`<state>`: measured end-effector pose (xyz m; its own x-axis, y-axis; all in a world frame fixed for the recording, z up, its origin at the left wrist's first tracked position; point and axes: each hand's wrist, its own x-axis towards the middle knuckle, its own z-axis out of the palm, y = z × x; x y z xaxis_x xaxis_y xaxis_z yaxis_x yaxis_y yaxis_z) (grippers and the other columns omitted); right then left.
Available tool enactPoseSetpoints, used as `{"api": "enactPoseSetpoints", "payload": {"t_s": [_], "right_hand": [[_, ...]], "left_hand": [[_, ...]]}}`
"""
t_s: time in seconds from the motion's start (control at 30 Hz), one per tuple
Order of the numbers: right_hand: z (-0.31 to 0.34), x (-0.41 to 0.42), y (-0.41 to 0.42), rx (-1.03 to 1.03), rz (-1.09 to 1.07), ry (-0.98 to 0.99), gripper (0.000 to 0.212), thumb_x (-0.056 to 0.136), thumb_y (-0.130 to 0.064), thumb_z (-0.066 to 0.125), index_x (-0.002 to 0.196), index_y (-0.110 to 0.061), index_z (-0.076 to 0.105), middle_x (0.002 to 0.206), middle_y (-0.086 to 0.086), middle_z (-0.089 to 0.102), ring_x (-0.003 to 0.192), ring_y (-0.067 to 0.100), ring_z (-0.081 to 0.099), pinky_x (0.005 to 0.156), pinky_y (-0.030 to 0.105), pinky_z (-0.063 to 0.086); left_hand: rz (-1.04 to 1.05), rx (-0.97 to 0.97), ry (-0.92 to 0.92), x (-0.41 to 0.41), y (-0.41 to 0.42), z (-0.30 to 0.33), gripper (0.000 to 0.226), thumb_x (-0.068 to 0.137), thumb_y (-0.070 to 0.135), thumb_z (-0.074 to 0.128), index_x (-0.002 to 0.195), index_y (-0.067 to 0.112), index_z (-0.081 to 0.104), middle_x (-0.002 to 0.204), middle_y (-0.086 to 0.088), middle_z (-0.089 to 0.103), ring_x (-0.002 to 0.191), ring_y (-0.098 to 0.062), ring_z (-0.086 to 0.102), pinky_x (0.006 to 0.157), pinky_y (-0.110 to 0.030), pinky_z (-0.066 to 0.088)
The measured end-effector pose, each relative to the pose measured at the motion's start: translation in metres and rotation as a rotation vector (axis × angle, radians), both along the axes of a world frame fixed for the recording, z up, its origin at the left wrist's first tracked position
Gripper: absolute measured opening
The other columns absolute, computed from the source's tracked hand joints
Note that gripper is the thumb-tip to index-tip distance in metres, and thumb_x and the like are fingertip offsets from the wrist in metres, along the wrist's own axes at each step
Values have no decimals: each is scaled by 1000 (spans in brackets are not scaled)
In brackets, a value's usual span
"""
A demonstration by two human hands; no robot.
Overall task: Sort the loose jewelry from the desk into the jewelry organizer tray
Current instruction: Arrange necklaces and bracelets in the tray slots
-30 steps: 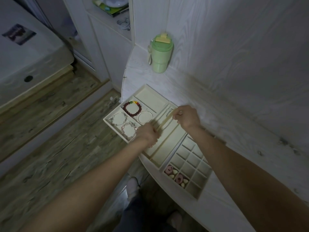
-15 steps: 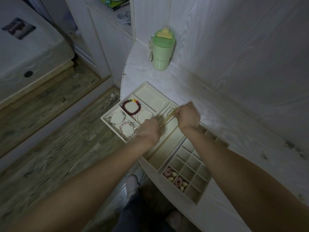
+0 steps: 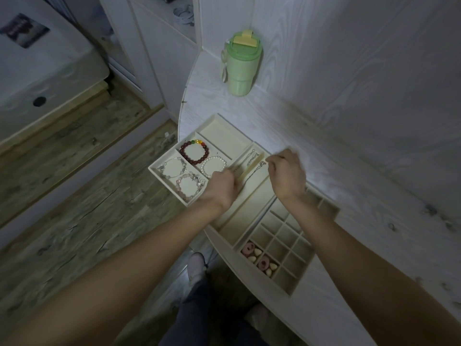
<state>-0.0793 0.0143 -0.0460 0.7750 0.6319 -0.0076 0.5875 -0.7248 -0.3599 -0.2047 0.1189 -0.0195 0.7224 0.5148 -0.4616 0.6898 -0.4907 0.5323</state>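
Two hands hold one thin necklace chain over a long slot near the jewelry organizer tray's far edge. The left hand and right hand each pinch an end. It looks light, floppy and easy to tangle, so holding both ends seems best.

Worn on the head, looking forward and steeply down onto the desk edge. Close above the organizer tray; single view only.

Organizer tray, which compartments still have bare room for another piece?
In the organizer tray, bare: the far rectangular compartment beyond the red bead bracelet, and most grid cells. Crowded: the bracelet squares, and the long slots where both hands, left hand and right hand, stretch a thin chain.
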Motion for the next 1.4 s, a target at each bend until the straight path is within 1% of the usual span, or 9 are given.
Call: {"api": "enactPoseSetpoints", "payload": {"t_s": [0.1,0.2,0.37,0.5,0.63,0.8,1.03,1.23,1.4], "right_hand": [[-6,5,-9,-68,97,50,36,92,-1,43,119,-14,62,126,4,56,116,17,47,102,31,38],[-4,4,-11,-141,300,-12,38,95,-3,44,130,-9,56,139,7,51,135,20,39,113,25,18],[7,-2,-5,-380,389,-98,41,103,-23,30,139,-12,44,152,4,33,144,18,19,117,34,3],[10,-5,-3,-467,390,-146,40,103,-25,29,137,-12,46,149,5,36,143,21,19,115,42,1],[3,-3,-3,-402,323,55,41,104,-29,26,136,-13,45,148,-3,36,146,13,5,110,28,-17],[-1,-6,-3,-518,319,-46,48,104,-33,19,144,-11,34,152,-3,29,147,12,1,116,38,-9],[0,-10,-1,-550,336,-95,44,104,-23,24,146,-10,29,154,1,25,147,16,0,117,43,-4],[3,-7,0,-594,365,-91,44,103,-18,26,146,-14,32,154,-1,23,147,15,0,116,47,-3],[4,-12,3,-591,338,-88,44,102,-15,27,145,-12,32,154,2,25,147,17,2,117,48,-1]], "left_hand": [[-13,6,-28,-4,-2,6,26,93,6,44,111,-1,60,103,-22,66,101,-34,60,90,-36,48],[-26,1,-57,-10,-3,11,24,93,9,47,113,2,58,101,-21,67,100,-35,60,87,-34,48],[-19,28,-50,-19,1,11,22,90,6,50,103,8,67,101,-16,67,95,-29,63,81,-28,50],[-24,-2,-61,-29,6,11,13,89,9,56,88,16,67,90,-12,69,85,-25,66,84,-34,53],[-49,25,-92,-41,10,11,12,88,8,62,88,15,71,91,-5,70,88,-19,65,87,-26,50],[-104,11,-125,-50,12,16,14,84,6,66,80,17,73,76,5,68,79,-10,65,85,-19,47],[-142,-18,-121,-64,13,12,9,87,11,66,91,14,73,95,2,69,90,-9,61,81,-15,43],[-134,-55,-111,-66,14,13,7,87,12,65,92,12,71,97,1,68,92,-11,60,80,-13,40],[-143,-37,-87,-69,13,11,5,87,14,64,91,13,69,87,7,62,86,-6,56,80,-12,39]]}}
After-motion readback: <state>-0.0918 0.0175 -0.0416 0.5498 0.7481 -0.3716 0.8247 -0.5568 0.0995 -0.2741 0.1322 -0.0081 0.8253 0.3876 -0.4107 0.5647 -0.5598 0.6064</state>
